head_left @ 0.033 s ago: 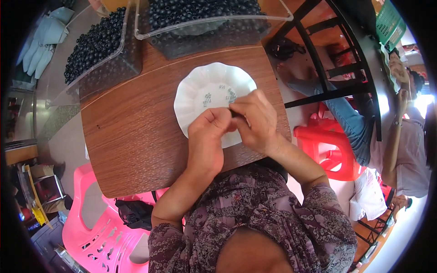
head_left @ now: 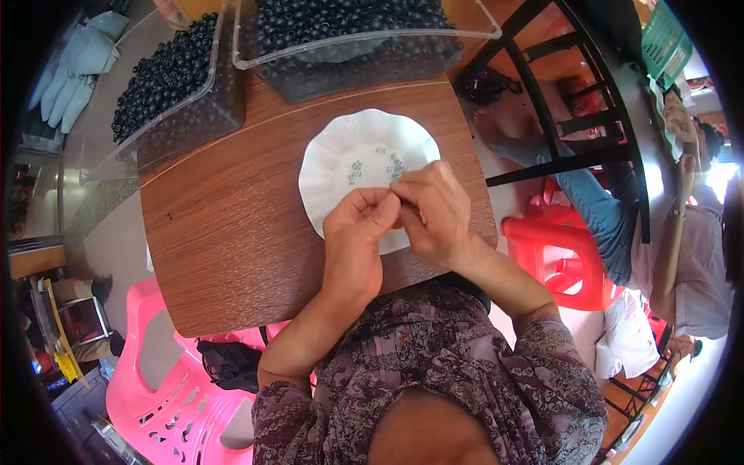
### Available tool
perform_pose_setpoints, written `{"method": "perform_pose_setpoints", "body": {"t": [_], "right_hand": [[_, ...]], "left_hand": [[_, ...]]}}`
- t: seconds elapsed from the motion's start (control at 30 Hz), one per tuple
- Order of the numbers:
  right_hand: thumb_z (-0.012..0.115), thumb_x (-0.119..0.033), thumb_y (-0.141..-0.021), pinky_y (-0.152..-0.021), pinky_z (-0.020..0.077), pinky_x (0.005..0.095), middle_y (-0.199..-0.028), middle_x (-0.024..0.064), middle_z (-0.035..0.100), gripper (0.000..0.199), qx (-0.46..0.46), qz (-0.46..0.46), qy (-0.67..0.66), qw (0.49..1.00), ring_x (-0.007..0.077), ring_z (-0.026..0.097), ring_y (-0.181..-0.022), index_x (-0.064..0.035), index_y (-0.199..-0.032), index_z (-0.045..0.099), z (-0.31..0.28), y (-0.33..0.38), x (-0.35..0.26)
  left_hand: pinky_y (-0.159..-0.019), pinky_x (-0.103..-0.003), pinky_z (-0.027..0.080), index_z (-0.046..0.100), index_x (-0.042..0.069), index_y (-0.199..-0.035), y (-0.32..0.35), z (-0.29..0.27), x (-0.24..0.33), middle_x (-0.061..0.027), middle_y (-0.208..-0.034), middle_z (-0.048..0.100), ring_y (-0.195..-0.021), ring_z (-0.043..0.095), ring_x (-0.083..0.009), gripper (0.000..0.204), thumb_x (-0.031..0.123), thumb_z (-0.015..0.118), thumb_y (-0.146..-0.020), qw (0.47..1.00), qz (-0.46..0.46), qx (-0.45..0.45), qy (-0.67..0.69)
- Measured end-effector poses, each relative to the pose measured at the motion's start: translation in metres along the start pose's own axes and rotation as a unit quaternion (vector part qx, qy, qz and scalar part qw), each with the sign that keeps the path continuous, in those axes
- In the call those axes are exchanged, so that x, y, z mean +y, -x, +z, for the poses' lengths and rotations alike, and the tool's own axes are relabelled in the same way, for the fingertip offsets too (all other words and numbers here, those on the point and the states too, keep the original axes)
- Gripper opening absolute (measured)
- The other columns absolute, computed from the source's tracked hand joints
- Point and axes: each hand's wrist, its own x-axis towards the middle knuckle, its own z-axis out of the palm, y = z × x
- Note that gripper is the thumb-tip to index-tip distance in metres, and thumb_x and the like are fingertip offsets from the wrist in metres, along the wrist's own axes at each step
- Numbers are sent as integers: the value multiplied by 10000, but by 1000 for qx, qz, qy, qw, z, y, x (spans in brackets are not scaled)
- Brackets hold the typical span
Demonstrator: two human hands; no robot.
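Fingers (head_left: 387,208) of the left hand (head_left: 353,252) and right hand (head_left: 440,217) have drawn closer together, and the dark speck that showed between them in the earlier frame is now covered; everything else keeps its place. Beneath and around the fingers spreads a brown wood-grain table (head_left: 225,240). Below it, to their lower left, is a pink plastic chair (head_left: 128,384) with a dark bag (head_left: 230,364) on it. Off to their right, beyond the table edge, is a red plastic stool (head_left: 531,240). Two clear plastic boxes lie on the far side of the fingers: one straight ahead (head_left: 302,81), the other ahead and to the left (head_left: 221,116). Directly under the fingers sits a white scalloped plate (head_left: 325,159) with small green marks, partly hidden by the hands. Both hands are curled, thumb and forefinger tips pinched nearly together; whether they grip anything cannot be told. Smallest are the round, blue-black beads (head_left: 167,81), many with holes, heaped in both boxes, well apart from the fingers.
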Motion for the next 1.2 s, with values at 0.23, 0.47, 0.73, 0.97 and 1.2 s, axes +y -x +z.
{"method": "perform_pose_setpoints", "body": {"t": [0.23, 0.47, 0.73, 0.97, 1.2], "right_hand": [[726, 23, -597, -597, 440, 324, -854, 119, 612, 369, -51, 81, -60, 994, 245, 547, -687, 16, -947, 609, -18, -17, -4], [672, 40, -591, -642, 432, 354, -803, 97, 590, 268, -114, 41, 69, 990, 277, 544, -728, -24, -847, 628, -2, -36, 44], [580, -37, -593, -701, 388, 374, -751, 128, 538, 84, -259, -54, 203, 943, 274, 494, -791, -40, -677, 569, 27, -34, 49], [590, -36, -594, -699, 391, 358, -752, 134, 553, 121, -267, -99, 211, 935, 264, 510, -781, -16, -711, 563, 25, -46, 61], [615, -70, -611, -697, 394, 373, -748, 136, 565, 112, -278, -107, 187, 936, 269, 520, -774, -30, -706, 570, 28, -44, 64]], "left_hand": [[-717, -262, 485, 561, -18, -963, 8, -18, 46, -88, -878, 618, -757, 593, -148, 121, 15, 568, -848, 973, 184, 5, -136], [-663, -184, 431, 612, -24, -943, -37, -33, 169, -5, -822, 563, -722, 516, -67, 178, -15, 651, -769, 791, 474, 138, -361], [-675, -294, 458, 619, 25, -1037, -102, -86, 251, -84, -774, 605, -694, 566, -196, 313, 82, 672, -734, 552, 387, 299, -675], [-790, -365, 447, 612, 24, -974, -62, -16, 174, -121, -954, 607, -896, 562, -289, 227, 32, 628, -748, 439, 612, 101, -650], [-614, -363, 455, 605, 37, -829, -43, -16, 30, -93, -758, 560, -717, 559, -259, 161, 41, 665, -680, 584, 410, -177, -678]]}}
